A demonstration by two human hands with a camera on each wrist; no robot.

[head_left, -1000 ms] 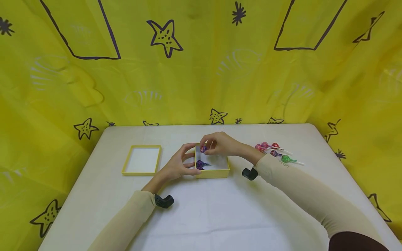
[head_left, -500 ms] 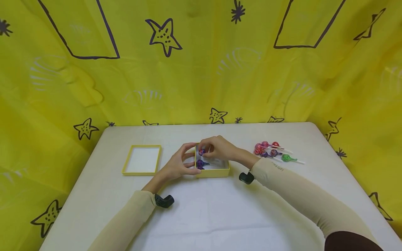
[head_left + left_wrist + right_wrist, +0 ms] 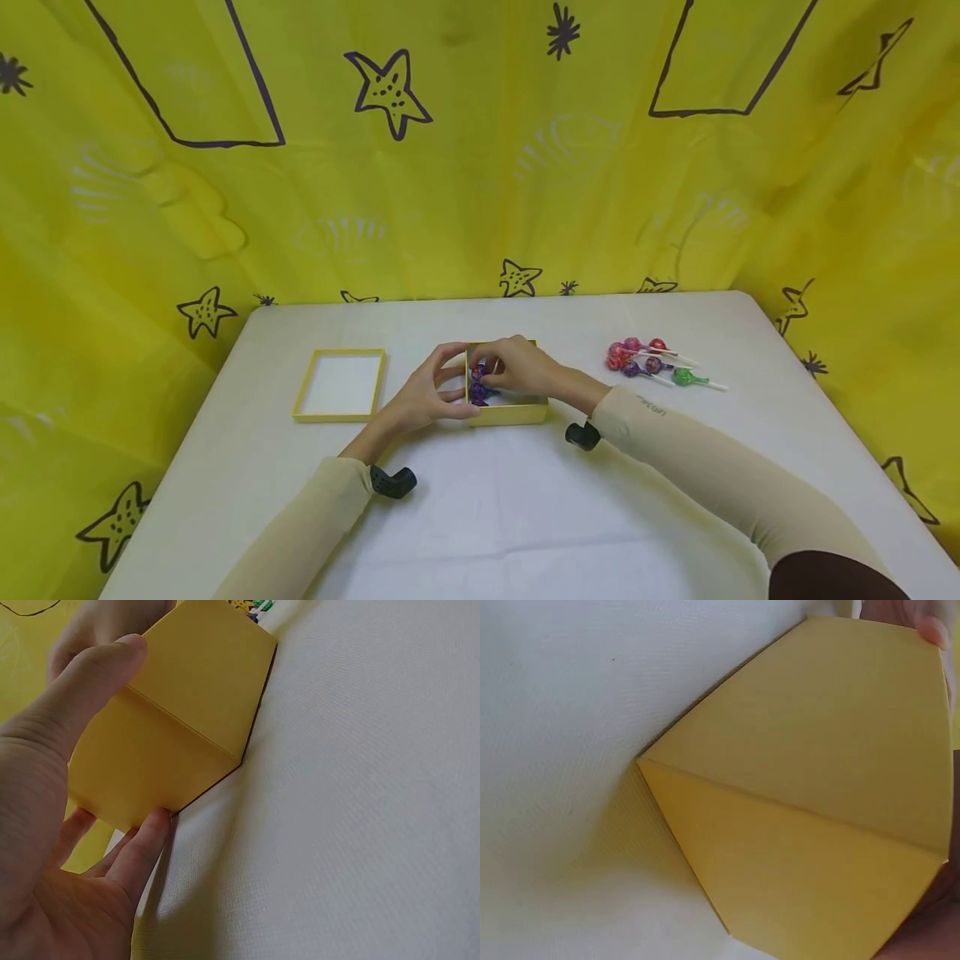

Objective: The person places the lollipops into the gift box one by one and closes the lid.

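Observation:
A yellow cardboard box [image 3: 510, 415] with a pale inside stands open-topped on the table. My left hand [image 3: 418, 398] grips its left side, thumb on the near corner and fingers spread along the wall; the left wrist view shows this hold on the yellow box [image 3: 161, 757] close up. Inside the box, my right hand [image 3: 521, 367] pinches a lollipop [image 3: 477, 372] with a red and purple wrapper. Its stick is hidden by the hand. Nearer me in the box lie purple lollipops [image 3: 477, 393], partly covered. Mostly box walls [image 3: 802, 735] fill the right wrist view.
Left of the box lies a shallow yellow-rimmed lid [image 3: 332, 417], white inside facing up. Several lollipops are piled at the right, among them a green one [image 3: 684, 377] and a red one [image 3: 617, 358]. A yellow patterned curtain [image 3: 465, 183] hangs behind the white-covered table [image 3: 480, 500].
My right hand has moved down and slightly nearer inside the box, bringing its lollipop beside the purple ones. The left hand keeps its hold on the box.

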